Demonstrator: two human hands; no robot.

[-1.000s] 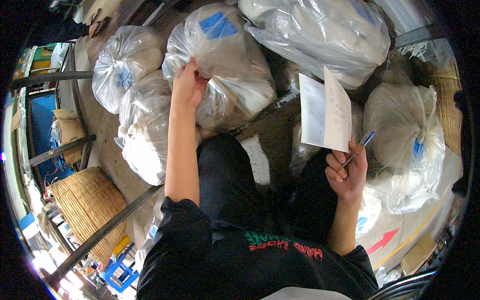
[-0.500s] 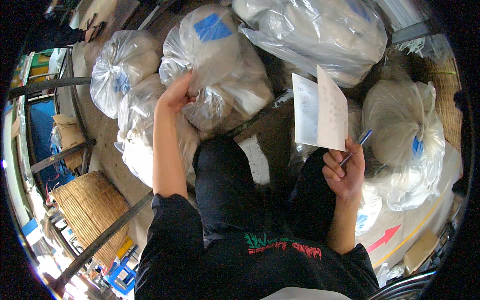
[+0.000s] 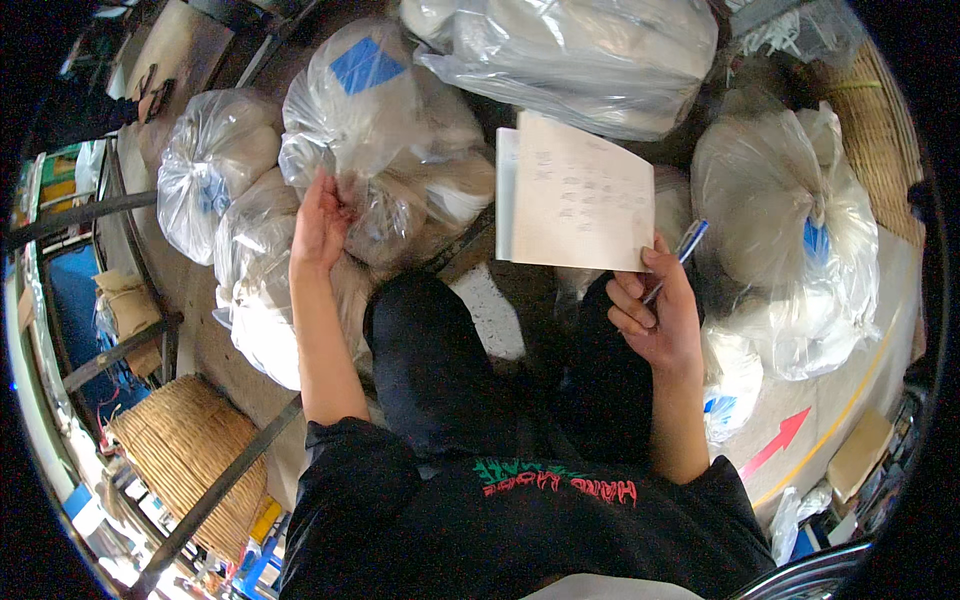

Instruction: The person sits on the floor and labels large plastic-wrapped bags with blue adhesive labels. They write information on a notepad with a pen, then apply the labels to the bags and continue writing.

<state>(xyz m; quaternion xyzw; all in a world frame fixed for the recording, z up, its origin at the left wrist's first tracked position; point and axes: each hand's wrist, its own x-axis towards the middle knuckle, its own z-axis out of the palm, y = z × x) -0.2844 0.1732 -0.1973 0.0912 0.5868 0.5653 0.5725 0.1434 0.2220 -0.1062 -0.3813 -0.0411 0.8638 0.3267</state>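
Note:
In my right hand (image 3: 655, 310) I hold an open paper booklet (image 3: 585, 200) by its lower corner. Rows of handwriting show on its cream page, and a strip of a bluish page shows at its left. A blue-and-white pen (image 3: 690, 240) is tucked between the same fingers, pointing up and right. My left hand (image 3: 322, 225) is at the gathered part of a clear plastic bag (image 3: 375, 120) with a blue square on it. Its fingers are curled, and the fingertips appear to pinch the film. The bag holds pale, rounded contents.
More filled clear bags lie around: at the left (image 3: 215, 150), at the far middle (image 3: 590, 60) and at the right (image 3: 770, 220). A woven basket (image 3: 195, 455) stands behind metal bars (image 3: 215, 480) at the lower left. Another person's hand (image 3: 152, 100) shows far left.
The booklet has swung round, so its written cream page now faces me more fully. My view has shifted a little, moving the bags leftward. My left hand stays at the same bag.

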